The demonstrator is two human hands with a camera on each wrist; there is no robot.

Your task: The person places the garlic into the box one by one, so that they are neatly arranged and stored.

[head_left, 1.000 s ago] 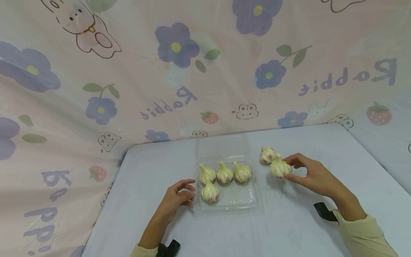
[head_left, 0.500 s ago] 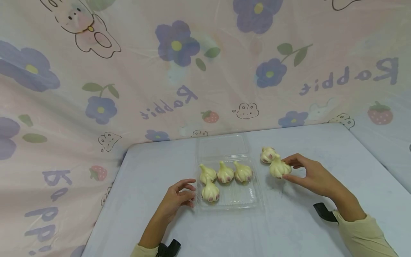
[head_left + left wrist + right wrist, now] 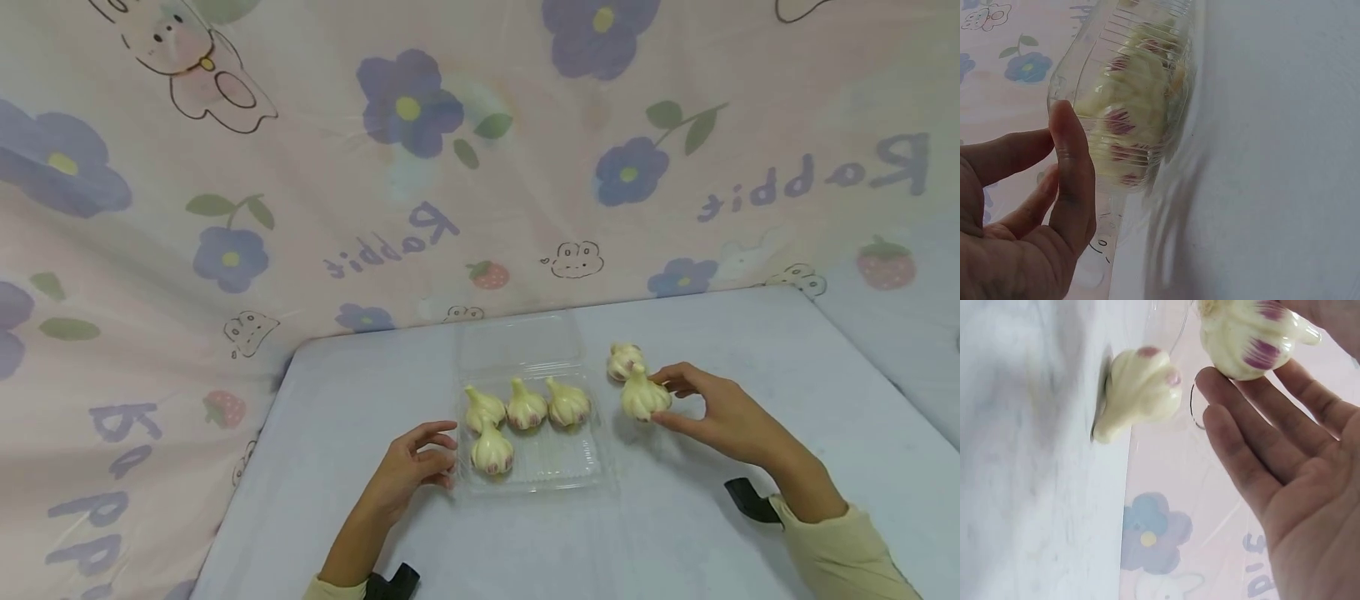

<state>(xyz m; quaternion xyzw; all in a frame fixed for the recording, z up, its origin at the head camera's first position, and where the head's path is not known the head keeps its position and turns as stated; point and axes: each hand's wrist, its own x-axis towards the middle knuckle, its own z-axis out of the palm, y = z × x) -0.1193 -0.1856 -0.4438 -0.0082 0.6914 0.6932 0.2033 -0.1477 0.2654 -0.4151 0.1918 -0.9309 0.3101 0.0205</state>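
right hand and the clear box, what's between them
The garlic bulb held by the right hand; between that bulb and the clear box, only a narrow strip of white table. The head view shows this.

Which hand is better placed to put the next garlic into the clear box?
The right hand, I'd judge: it pinches a garlic bulb beside the box, while the left hand holds no garlic.
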